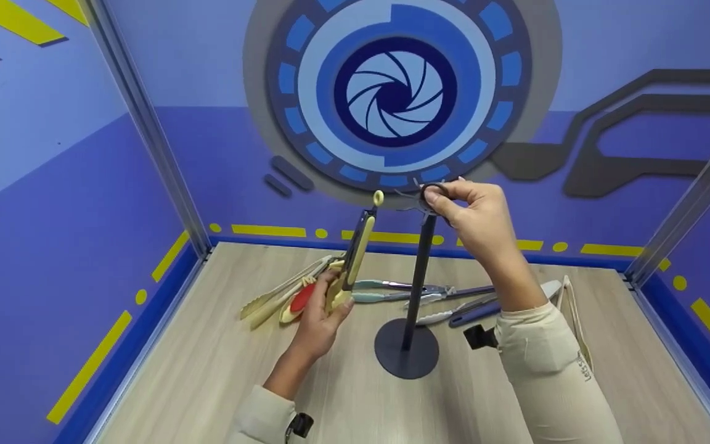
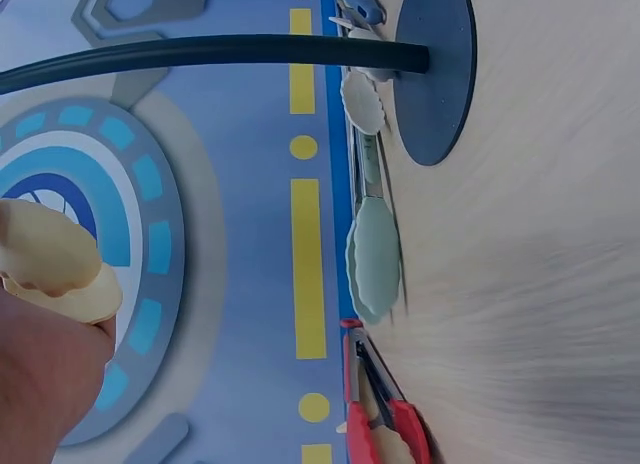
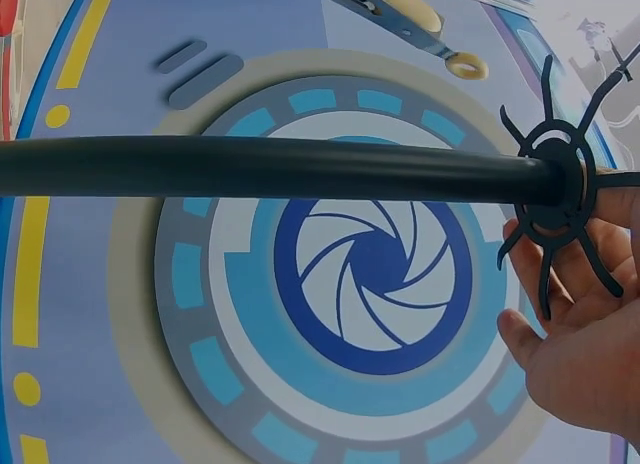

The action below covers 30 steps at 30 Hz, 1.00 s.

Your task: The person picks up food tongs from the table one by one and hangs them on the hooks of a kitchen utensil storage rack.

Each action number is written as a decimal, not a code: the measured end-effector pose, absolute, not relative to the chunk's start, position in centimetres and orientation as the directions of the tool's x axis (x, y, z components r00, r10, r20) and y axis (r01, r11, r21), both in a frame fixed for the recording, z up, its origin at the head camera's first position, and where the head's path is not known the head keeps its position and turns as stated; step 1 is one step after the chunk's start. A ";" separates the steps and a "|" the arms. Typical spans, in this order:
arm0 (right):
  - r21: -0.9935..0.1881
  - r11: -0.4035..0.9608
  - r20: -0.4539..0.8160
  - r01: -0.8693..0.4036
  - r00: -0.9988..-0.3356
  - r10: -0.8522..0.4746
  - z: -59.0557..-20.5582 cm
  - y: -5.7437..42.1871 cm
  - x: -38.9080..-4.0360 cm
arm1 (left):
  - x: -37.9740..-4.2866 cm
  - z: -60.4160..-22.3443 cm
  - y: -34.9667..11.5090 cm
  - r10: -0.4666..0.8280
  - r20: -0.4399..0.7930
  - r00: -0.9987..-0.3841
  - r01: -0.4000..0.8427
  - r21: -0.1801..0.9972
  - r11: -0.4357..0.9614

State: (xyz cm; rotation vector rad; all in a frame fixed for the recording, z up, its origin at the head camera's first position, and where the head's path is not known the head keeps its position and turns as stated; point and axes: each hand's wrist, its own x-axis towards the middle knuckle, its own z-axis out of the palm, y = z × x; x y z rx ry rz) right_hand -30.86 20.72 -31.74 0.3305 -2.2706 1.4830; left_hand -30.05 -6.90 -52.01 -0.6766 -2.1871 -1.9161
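Note:
My left hand [image 1: 321, 314] grips pale yellow tongs [image 1: 355, 259] by their scalloped heads, the handle pointing up and the ring at its end uppermost. In the left wrist view the yellow heads [image 2: 55, 259] show above the hand. A black utensil stand [image 1: 420, 277] rises from a round base, with a spider-like ring of hooks [image 3: 558, 184] at its top. My right hand [image 1: 478, 216] pinches this top between thumb and fingers. Nothing hangs from the hooks in the right wrist view. The tongs' ring [image 3: 467, 66] is apart from the hooks.
Several more tongs lie on the wooden table [image 1: 355, 394] behind the stand: cream ones [image 1: 287, 290], red ones [image 2: 385, 414], mint green ones [image 2: 375, 254] and dark blue ones [image 1: 475, 314]. White tongs [image 1: 574, 308] lie at the right, partly behind my right arm. Blue printed walls enclose the back and sides.

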 end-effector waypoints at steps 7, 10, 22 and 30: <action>-0.812 0.429 0.459 -0.396 -0.887 0.052 -32.0 20.5 -30.7 | -30.0 -51.5 -6.8 0.237 0.416 -0.878 0.442 0.895 0.065; -0.812 0.433 0.462 -0.393 -0.884 0.064 -32.0 20.4 -30.6 | -30.1 -51.1 -6.7 0.240 0.426 -0.872 0.450 0.891 0.054; -0.816 0.419 0.465 -0.397 -0.883 0.068 -32.1 20.4 -30.6 | -31.0 -50.4 -5.7 0.265 0.462 -0.847 0.494 0.866 0.069; -0.825 0.396 0.462 -0.402 -0.884 0.066 -32.2 20.5 -30.6 | -31.3 -50.7 -5.4 0.287 0.447 -0.847 0.466 0.885 -0.001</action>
